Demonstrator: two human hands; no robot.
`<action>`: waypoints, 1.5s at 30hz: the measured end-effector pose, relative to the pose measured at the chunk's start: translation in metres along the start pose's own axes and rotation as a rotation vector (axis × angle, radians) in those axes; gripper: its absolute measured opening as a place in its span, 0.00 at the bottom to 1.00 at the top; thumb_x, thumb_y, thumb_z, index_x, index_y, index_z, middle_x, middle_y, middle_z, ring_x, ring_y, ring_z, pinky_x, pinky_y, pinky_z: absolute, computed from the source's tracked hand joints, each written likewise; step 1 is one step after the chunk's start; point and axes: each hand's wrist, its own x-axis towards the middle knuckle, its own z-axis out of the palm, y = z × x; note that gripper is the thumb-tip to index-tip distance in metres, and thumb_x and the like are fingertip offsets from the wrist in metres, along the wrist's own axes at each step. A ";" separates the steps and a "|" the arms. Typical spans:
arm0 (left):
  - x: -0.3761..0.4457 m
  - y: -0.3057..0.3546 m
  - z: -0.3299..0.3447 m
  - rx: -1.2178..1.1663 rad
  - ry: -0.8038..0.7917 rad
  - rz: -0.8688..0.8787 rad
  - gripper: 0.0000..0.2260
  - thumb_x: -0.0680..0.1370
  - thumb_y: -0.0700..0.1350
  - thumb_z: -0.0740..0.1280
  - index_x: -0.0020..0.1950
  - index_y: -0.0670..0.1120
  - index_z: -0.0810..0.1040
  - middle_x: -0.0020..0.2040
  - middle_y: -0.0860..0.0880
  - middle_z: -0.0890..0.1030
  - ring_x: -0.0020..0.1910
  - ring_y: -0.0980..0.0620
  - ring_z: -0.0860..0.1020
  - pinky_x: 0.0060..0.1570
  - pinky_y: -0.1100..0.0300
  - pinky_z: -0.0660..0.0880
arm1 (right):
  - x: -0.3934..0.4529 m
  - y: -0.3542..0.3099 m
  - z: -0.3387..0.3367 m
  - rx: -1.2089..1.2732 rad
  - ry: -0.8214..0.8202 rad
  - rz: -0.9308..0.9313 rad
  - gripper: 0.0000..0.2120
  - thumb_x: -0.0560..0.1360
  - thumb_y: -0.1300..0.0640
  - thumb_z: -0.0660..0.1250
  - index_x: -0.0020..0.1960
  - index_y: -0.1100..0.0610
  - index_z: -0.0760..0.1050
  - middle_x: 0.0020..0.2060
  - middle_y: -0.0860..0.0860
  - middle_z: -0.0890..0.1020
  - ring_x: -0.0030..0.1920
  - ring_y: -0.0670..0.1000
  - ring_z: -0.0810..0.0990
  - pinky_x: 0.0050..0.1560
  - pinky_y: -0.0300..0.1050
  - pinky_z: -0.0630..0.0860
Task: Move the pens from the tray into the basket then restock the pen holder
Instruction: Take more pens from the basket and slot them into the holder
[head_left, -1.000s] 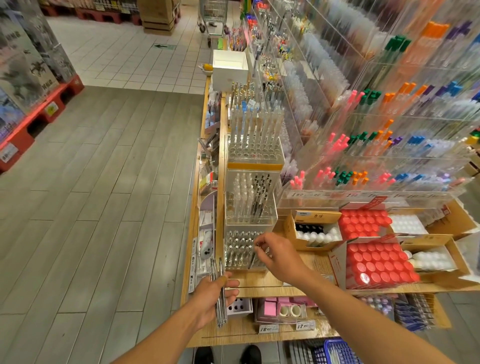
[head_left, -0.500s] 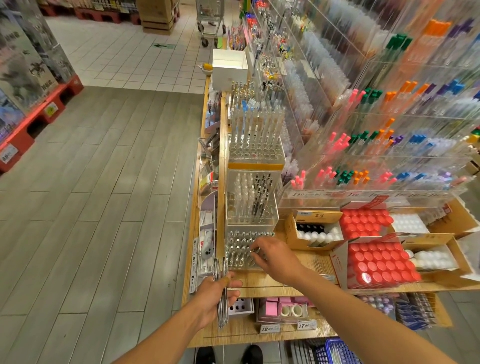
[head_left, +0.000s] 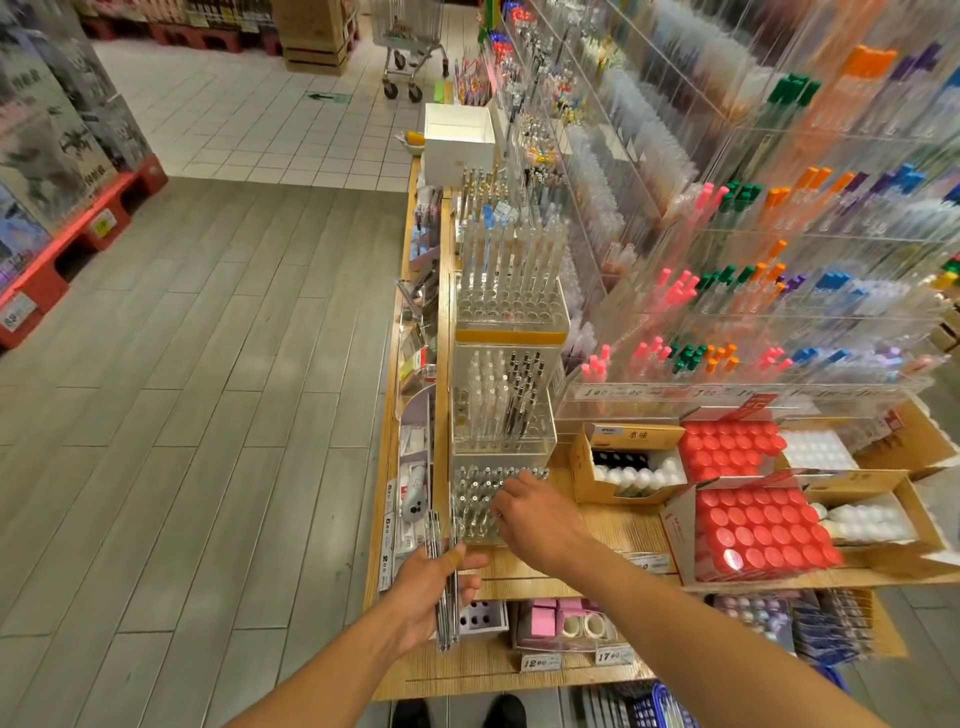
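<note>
My left hand (head_left: 423, 590) grips a bundle of thin silver-grey pens (head_left: 448, 618), held upright against the front edge of the wooden shelf. My right hand (head_left: 537, 525) reaches over the lowest tier of the clear stepped pen holder (head_left: 472, 512). Its curled fingertips pinch a thin pen down at the slots on that tier's right side, and the pen is mostly hidden by the fingers. The middle tier (head_left: 498, 410) holds white and black pens. The top tier (head_left: 511, 280) holds tall clear ones. A blue basket (head_left: 657, 709) shows at the bottom edge, below the shelf.
Right of the holder stand cardboard boxes of red-capped jars (head_left: 758, 530) and white bottles (head_left: 636, 473). Clear racks of coloured pens (head_left: 727, 291) rise behind them. Price tags line the lower shelf edge (head_left: 540, 662). The grey plank aisle floor (head_left: 208, 415) lies on the left, with a trolley (head_left: 410, 57) far back.
My right hand has moved down and left, from above the holder's right corner onto the lowest tier's slots. My left hand with the pen bundle has stayed almost still.
</note>
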 end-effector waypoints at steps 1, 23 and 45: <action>-0.001 0.000 0.000 -0.003 -0.006 0.003 0.11 0.82 0.40 0.64 0.63 0.39 0.71 0.51 0.38 0.85 0.35 0.48 0.82 0.35 0.57 0.81 | 0.000 -0.001 -0.002 0.006 -0.003 0.012 0.07 0.75 0.61 0.63 0.48 0.55 0.80 0.44 0.50 0.80 0.46 0.52 0.73 0.45 0.45 0.71; -0.009 0.008 0.003 -0.093 -0.182 -0.008 0.18 0.77 0.44 0.69 0.63 0.34 0.78 0.56 0.33 0.82 0.40 0.44 0.83 0.41 0.51 0.83 | -0.004 -0.002 -0.033 1.306 -0.212 0.487 0.07 0.78 0.58 0.66 0.51 0.60 0.71 0.36 0.51 0.79 0.36 0.47 0.80 0.37 0.37 0.77; 0.003 0.001 -0.016 -0.061 -0.014 -0.072 0.11 0.81 0.40 0.64 0.63 0.37 0.76 0.44 0.37 0.84 0.34 0.46 0.80 0.31 0.57 0.79 | 0.000 0.014 -0.001 0.483 0.105 0.239 0.06 0.78 0.49 0.67 0.52 0.51 0.75 0.40 0.44 0.81 0.37 0.43 0.77 0.36 0.35 0.72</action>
